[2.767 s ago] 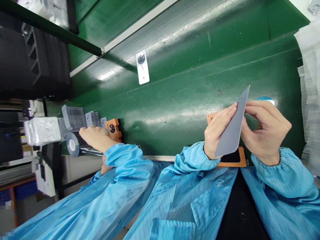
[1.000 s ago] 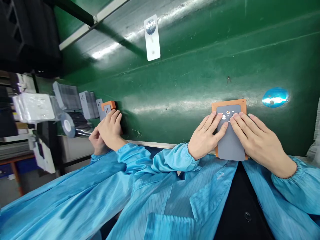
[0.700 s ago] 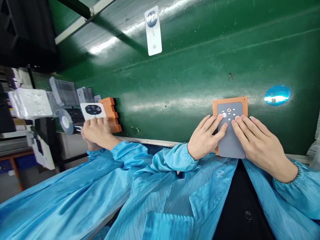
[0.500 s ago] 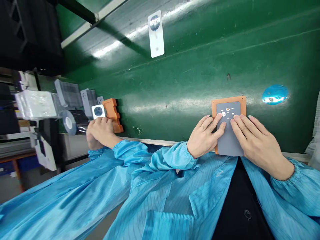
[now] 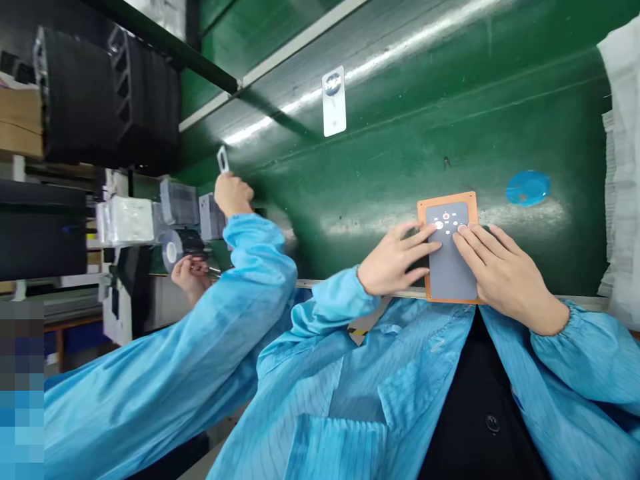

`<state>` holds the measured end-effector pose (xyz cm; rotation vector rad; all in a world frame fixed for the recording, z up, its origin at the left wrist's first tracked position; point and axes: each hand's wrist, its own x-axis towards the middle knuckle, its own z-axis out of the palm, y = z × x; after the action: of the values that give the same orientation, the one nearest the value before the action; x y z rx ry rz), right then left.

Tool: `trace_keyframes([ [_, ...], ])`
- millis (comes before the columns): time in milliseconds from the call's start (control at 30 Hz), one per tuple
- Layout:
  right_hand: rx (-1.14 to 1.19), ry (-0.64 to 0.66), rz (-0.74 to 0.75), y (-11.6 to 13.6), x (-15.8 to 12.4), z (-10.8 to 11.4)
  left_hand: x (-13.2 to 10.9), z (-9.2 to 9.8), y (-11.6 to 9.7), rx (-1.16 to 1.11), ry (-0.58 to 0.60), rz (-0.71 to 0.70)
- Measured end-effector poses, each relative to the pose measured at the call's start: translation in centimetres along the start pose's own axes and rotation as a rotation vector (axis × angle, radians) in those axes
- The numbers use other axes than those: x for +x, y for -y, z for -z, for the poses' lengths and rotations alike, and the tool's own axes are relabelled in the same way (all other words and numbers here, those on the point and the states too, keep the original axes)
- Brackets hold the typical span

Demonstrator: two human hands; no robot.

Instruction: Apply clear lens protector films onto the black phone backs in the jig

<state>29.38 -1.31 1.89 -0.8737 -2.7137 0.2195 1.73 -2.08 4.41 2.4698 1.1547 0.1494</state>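
Green conveyor belt (image 5: 400, 147) fills the view, glossy under strip lights, with dark shelving and black ribbed trays (image 5: 100, 100) off to the far left. Right at the belt's near edge sits a flat orange rectangular jig (image 5: 447, 197), and lying in it is a thin grey plastic sheet with rounded corners (image 5: 449, 273). Its long axis runs straight away from the person, and the cluster of small holes is at the far end. Both hands are on it: the left hand (image 5: 395, 261) comes in from the left, fingers stretched out flat, tips touching the sheet beside the holes. The right hand (image 5: 500, 270) lies from the right, fingers spread and flat along that side. Neither is gripping, both palms-down and open, pressing on the sheet. Each is equally close, touching. Beyond the jig, to the right, a round blue film disc (image 5: 527, 187) lies on the belt, well apart. Farther up the belt lies a white card strip with a dark round patch (image 5: 334, 101). At the right edge stands a tall white stack of sheets (image 5: 620, 167). On the left a co-worker's hand (image 5: 233, 194) is raised with a small white tag (image 5: 223, 159), near a grey tape roll (image 5: 173, 252). Nothing lies between hands and sheet.
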Motion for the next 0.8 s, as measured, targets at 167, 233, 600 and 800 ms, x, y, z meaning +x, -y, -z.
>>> trace_keyframes([
  [167, -0.048, 0.007, 0.002, 0.6, 0.0, 0.2, 6.0, 3.3, 4.6, -0.201, -0.077, 0.214],
  [233, -0.05, 0.011, 0.0, 0.7, 0.1, 0.3, 9.1, 3.8, 5.7, -0.273, 0.091, 0.28],
  [600, -0.004, 0.052, -0.036, 0.8, 0.3, 0.7, 13.6, 3.9, 6.5, -0.34, 0.39, 0.373],
  [800, 0.013, 0.072, -0.016, 0.3, 0.6, 1.0, 11.8, 2.7, 6.9, -0.492, 0.262, 0.358],
])
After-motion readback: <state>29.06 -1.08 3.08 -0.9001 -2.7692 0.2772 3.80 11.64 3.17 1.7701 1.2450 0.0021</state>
